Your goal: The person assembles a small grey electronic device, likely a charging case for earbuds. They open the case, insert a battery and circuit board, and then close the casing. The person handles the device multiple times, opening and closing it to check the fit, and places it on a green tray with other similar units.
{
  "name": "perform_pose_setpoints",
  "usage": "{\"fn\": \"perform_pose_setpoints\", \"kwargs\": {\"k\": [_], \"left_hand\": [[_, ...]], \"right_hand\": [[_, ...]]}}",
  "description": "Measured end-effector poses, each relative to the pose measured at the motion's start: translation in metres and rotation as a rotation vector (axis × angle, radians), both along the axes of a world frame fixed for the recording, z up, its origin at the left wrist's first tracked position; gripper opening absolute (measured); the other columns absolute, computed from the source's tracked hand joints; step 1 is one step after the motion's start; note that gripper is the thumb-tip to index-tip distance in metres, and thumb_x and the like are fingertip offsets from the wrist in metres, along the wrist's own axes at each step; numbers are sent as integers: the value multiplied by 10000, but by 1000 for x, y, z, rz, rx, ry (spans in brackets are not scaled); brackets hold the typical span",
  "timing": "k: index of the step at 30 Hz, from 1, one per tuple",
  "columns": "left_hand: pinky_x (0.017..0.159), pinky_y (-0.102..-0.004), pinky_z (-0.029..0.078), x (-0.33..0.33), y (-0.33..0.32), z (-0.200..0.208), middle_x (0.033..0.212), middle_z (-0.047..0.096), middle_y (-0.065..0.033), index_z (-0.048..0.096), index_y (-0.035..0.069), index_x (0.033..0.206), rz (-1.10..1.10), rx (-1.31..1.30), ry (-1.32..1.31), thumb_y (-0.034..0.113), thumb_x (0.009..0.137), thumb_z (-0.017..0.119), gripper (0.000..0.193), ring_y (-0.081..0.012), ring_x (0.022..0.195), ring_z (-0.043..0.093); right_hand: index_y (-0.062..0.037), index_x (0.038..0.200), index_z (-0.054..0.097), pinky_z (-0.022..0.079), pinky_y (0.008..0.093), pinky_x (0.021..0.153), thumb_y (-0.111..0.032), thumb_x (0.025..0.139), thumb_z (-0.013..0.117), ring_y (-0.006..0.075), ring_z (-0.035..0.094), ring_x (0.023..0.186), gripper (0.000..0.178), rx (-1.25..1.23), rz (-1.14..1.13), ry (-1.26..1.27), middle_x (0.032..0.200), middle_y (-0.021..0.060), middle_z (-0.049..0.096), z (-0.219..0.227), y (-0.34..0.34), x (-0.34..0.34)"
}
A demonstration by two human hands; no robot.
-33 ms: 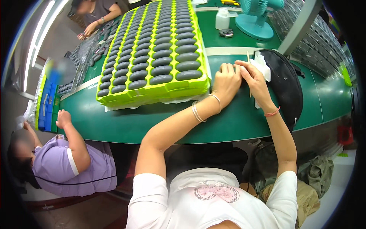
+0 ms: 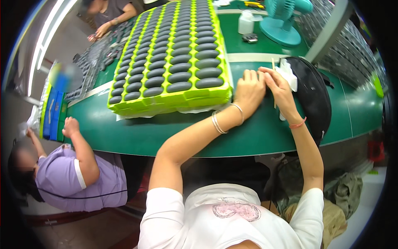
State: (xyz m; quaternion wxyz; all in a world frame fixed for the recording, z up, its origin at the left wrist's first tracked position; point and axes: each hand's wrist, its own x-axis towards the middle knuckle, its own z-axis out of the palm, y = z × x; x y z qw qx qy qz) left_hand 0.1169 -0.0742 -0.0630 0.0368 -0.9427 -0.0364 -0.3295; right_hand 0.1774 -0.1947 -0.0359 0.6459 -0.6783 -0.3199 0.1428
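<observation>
Both my hands meet over the green table, close to the right side of a lime-green tray (image 2: pixel 166 101) filled with rows of dark grey oval pieces. My left hand (image 2: pixel 251 92) is closed, its fingers curled and its back turned up. At its fingertips, my right hand (image 2: pixel 281 92) is closed too, thumb and fingers pinched together. What either hand holds, if anything, is hidden. A thin light wooden stick (image 2: pixel 273 61) runs behind my right hand; I cannot tell whether it is gripped. Right beside that hand lies white tissue (image 2: pixel 289 75), against a black bag (image 2: pixel 311 93).
A teal fan (image 2: pixel 282 32), a white bottle (image 2: pixel 246 23) and a small dark part (image 2: pixel 250 38) stand beyond. Dark parts (image 2: pixel 89 68) lie left of the tray. Co-workers sit at left, by a blue crate (image 2: pixel 53 112), and at the far side. A metal post (image 2: pixel 331 35) rises at right.
The whole view has shifted slightly, so the tray, table and hands appear a little lower and further right. My hands keep nearly the same pose.
</observation>
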Motion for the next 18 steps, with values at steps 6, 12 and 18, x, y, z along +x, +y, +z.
{"fn": "perform_pose_setpoints", "kwargs": {"k": [6, 12, 18], "left_hand": [[757, -364, 429, 9, -2, 6, 975, 526, -137, 494, -2, 1109, -151, -203, -76, 283, 692, 732, 559, -278, 926, 512], [726, -353, 452, -7, 1, 18, 980, 506, -146, 497, -32, 1123, -314, -159, -284, 302, 654, 758, 633, -287, 878, 514], [717, -371, 488, -98, 6, 46, 883, 540, -165, 511, 4, 1050, -513, -720, 2, 369, 810, 709, 480, -295, 813, 584]], "right_hand": [[8, 1246, 576, 375, 292, 1017, -279, 1025, 412, 178, 521, 1163, 398, 71, -83, 6, 1253, 87, 574, -22, 6, 23], [46, 1237, 554, 319, 345, 1070, -398, 1035, 345, 224, 493, 1218, 531, 143, 14, 73, 1237, 141, 581, -13, 10, 29], [33, 1175, 590, 351, 332, 1042, -251, 1032, 399, 200, 524, 1161, 371, 54, -60, -298, 1177, 112, 605, 27, 11, -10]]}}
